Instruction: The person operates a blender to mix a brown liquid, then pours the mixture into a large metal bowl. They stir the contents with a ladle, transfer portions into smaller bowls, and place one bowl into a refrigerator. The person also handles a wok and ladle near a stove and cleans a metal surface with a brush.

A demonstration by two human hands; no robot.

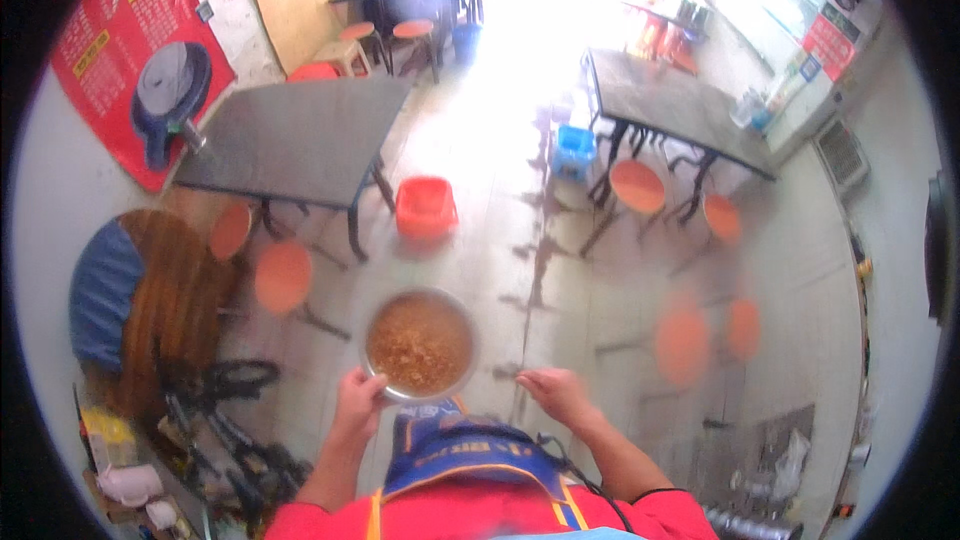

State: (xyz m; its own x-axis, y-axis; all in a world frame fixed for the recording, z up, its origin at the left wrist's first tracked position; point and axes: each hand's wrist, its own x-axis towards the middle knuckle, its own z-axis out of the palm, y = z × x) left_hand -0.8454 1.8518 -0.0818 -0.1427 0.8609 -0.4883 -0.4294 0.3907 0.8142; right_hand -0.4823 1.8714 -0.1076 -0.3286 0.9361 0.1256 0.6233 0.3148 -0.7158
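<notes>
A round metal bowl (475,360) hangs in front of my body, with my left hand (360,399) gripping its near left rim, the thumb on top. Brown, lumpy food in liquid (420,345) fills much of the bowl. To the right of the bowl, and apart from it, is my right hand (556,394). Its fingers are drawn together, and I see nothing between them. A blue apron (465,457) with yellow trim and writing covers my front, over red sleeves.
Dark-topped tables stand left (300,142) and right (667,105), with orange round stools (283,276) beside them. A red bin (426,206) and a blue bin (574,151) are on the tiled floor (487,270). At left, a round wooden tabletop (176,292) leans by the wall.
</notes>
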